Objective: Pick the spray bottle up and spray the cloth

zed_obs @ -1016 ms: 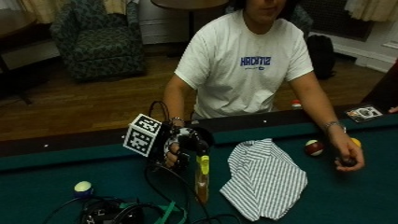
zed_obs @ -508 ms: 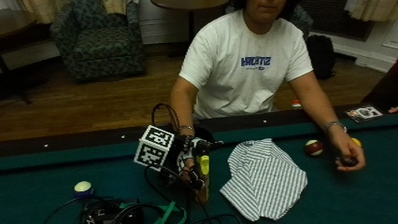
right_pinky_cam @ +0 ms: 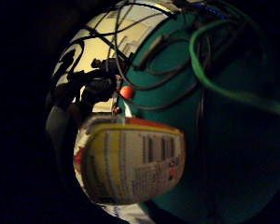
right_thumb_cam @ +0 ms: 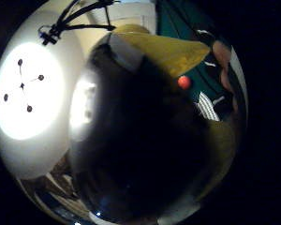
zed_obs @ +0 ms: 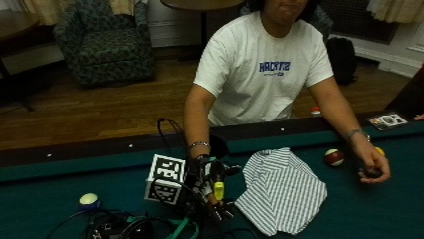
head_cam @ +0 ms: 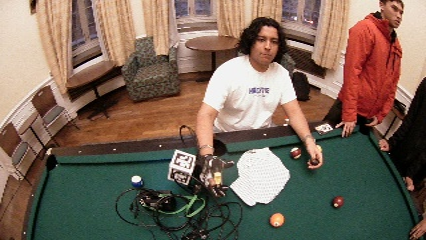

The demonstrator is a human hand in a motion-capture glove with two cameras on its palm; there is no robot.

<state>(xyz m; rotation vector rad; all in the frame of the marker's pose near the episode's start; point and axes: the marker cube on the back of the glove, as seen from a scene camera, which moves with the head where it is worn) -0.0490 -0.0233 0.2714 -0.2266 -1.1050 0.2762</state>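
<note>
My gloved right hand (zed_obs: 211,186) grips the slim yellow plastic spray bottle (zed_obs: 218,190), apparently lifted off the green felt surface (zed_obs: 59,184); spraying the striped white cloth (zed_obs: 281,191) remains.

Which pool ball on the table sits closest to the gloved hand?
The white ball with a blue band, alone on the felt beside the cable tangle; the others lie beyond the striped cloth.

The white T-shirt (zed_obs: 265,74) carries a short blue word across the chest with a smaller line under it; the letters cannot be made out. The spray bottle (right_pinky_cam: 130,163) in the palm view has a label with blocks of fine print, too small to read. No other text is readable.
</note>
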